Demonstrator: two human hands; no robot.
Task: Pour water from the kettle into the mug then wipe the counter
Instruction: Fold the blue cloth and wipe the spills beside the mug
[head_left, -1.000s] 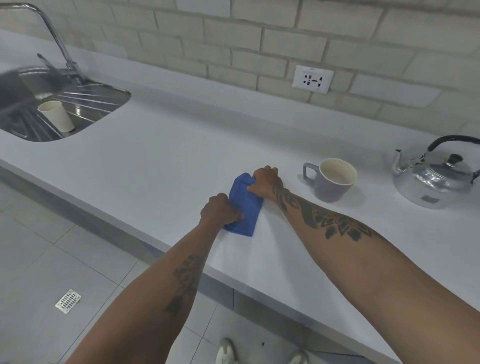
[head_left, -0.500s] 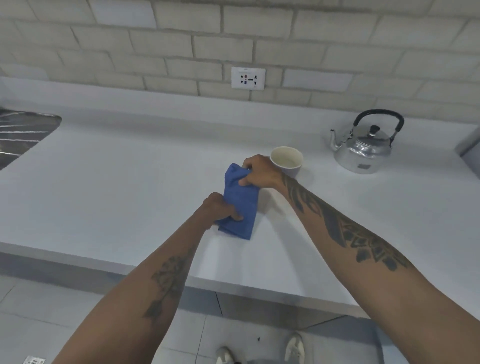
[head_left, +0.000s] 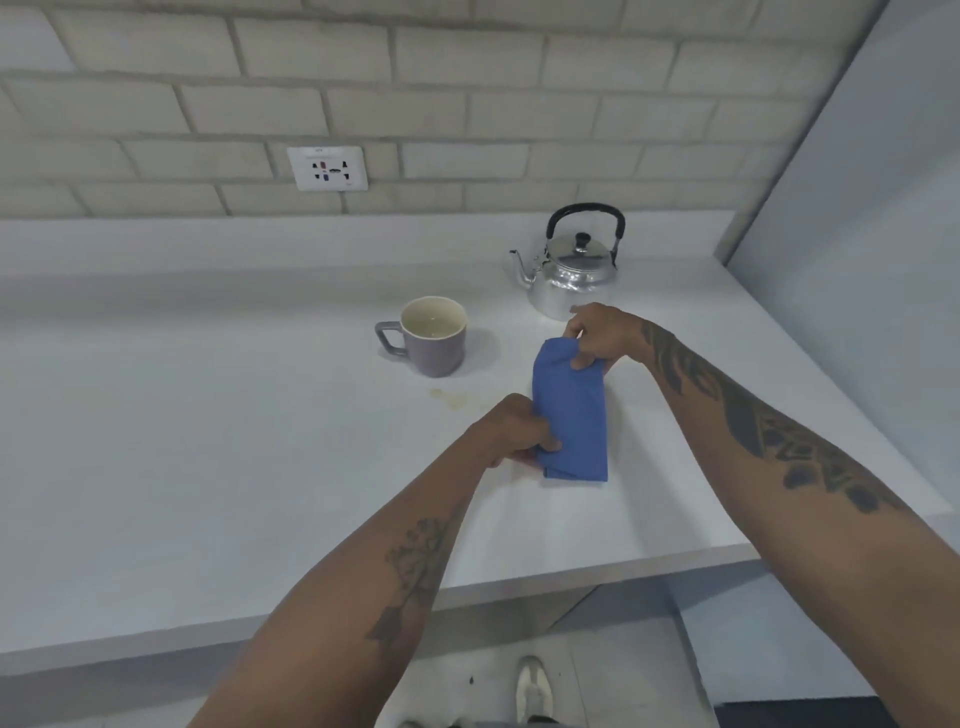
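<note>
A folded blue cloth (head_left: 571, 410), soft and rectangular, lies on the smooth white counter (head_left: 208, 415). The left hand (head_left: 511, 434) pinches its near edge; the right hand (head_left: 602, 335) grips its far corner. At ten o'clock stands the mauve ceramic mug (head_left: 434, 338); at twelve, the shiny metal kettle (head_left: 571, 270).

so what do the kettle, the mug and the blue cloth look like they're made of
Kettle: polished metal, likely aluminium or steel, given its mirror-like shine; the black handle looks like plastic.
Mug: probably glazed ceramic, with thick walls, a matte purple-grey outside and a cream inside.
Blue cloth: soft woven or microfibre fabric; it folds limply and has no sheen.
</note>
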